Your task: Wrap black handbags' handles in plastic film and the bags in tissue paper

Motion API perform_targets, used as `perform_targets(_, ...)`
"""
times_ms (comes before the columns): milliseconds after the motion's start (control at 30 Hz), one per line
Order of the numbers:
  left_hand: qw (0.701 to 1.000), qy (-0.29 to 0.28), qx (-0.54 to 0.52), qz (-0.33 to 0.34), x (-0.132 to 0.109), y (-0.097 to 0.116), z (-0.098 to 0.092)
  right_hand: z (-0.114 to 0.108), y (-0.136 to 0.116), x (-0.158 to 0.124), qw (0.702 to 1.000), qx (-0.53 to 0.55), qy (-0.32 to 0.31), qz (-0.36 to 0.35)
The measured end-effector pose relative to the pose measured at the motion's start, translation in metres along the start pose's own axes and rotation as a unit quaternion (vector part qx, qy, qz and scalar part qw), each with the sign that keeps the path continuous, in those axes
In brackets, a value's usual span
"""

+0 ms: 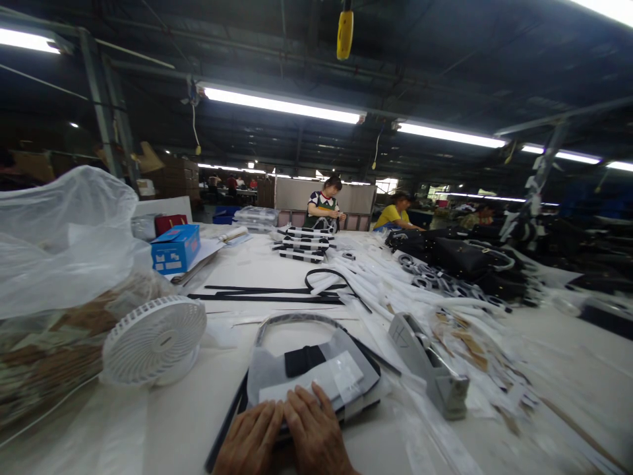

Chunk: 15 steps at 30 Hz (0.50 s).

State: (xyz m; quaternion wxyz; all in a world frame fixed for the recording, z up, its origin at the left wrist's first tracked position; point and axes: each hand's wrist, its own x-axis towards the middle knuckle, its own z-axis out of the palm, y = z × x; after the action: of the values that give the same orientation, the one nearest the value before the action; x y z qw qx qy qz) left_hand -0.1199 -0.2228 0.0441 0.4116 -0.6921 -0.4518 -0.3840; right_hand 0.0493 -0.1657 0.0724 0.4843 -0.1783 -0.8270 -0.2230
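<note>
A flat handbag point(363, 363) with a wrapped, arched handle point(297, 321) lies in front of me on the white table. White sheeting and a clear packet point(346, 376) cover much of it, with a small black piece point(304, 359) on top. My left hand point(251, 435) and my right hand point(316, 429) sit side by side at its near edge. Their fingers are close together and bent over the white covering, gripping that edge. Both thumbs are hidden. A dark strip point(222, 422) runs under the bag at its left.
A white fan point(158, 340) and a large plastic bag point(69, 237) stand left, near a blue box point(175, 249). A grey tape dispenser point(430, 369) is at right. Black straps point(267, 295), white tubes point(380, 290) and black bags point(459, 257) lie beyond. Two people work across the table.
</note>
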Motion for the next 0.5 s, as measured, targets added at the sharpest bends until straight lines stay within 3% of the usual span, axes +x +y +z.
perform_targets(200, 0.999, 0.019, -0.020, -0.034, -0.012, 0.003, 0.010, -0.002, 0.002, 0.001, 1.000, -0.005, -0.015, -0.015)
perform_targets(500, 0.999, 0.016, -0.022, -0.030, -0.006, 0.002, 0.006, -0.005, 0.003, 0.002, 1.000, -0.002, -0.020, -0.018)
